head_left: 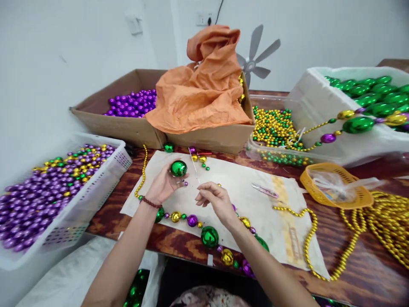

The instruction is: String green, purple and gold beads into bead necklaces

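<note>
At the frame's center, the left hand [164, 183] holds a large green ball [178, 169] and the right hand [215, 200] pinches a thin needle [194, 165] above a pale cloth [255, 183]. A beaded strand [209, 236] curves below, passing under both forearms. Purple-bead basket [118, 157] left; cardboard box [204, 138] with orange fabric [204, 94] behind; yellow basket [335, 200] right, beside gold strands [388, 226].

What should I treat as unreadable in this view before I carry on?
All in the head view:
- Thin white strand at the right hand: too fine to tell thread from needle.
- Green ball in the left hand: far side hidden by itself.
- Bead string: partly behind the right forearm.
- Cardboard box: partly covered by orange cloth.
- White basket: cut by left edge.
</note>
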Demonstrator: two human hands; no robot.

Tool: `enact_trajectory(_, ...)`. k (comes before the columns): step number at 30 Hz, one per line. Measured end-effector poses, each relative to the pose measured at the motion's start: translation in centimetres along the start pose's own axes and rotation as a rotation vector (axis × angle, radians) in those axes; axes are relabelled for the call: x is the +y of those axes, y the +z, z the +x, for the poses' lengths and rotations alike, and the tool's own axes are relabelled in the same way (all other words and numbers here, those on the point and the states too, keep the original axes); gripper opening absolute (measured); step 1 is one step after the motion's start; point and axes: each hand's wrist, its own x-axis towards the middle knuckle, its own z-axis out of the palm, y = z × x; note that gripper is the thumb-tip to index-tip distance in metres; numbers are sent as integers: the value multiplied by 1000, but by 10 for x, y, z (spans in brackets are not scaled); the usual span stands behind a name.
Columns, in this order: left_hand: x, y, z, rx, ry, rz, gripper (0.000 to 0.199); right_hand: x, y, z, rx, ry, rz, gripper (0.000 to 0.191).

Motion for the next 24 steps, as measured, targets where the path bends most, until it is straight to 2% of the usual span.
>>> enact_trajectory(2,-10,11,-6,-37,-40,-70,31,7,1,-3,32,0,7,26)
enact_trajectory(5,-24,23,-9,-50,-9,-58,30,14,-2,-8,62,-20,13,27)
enact_trajectory(11,-50,32,-6,51,76,-79,25,20,-7,-18,65,-35,5,29)
enact_trajectory(13,-53,33,-7,44,63,-90,29,21,-8,-22,70,-28,-6,30)
enact_trajectory(18,-53,31,-12,-70,95,-13,40,20,-11,-31,85,-8,-34,30)
enact_trajectory(24,-55,25,-16,-129,240,76,38,22,-11,-34,86,1,-69,28)
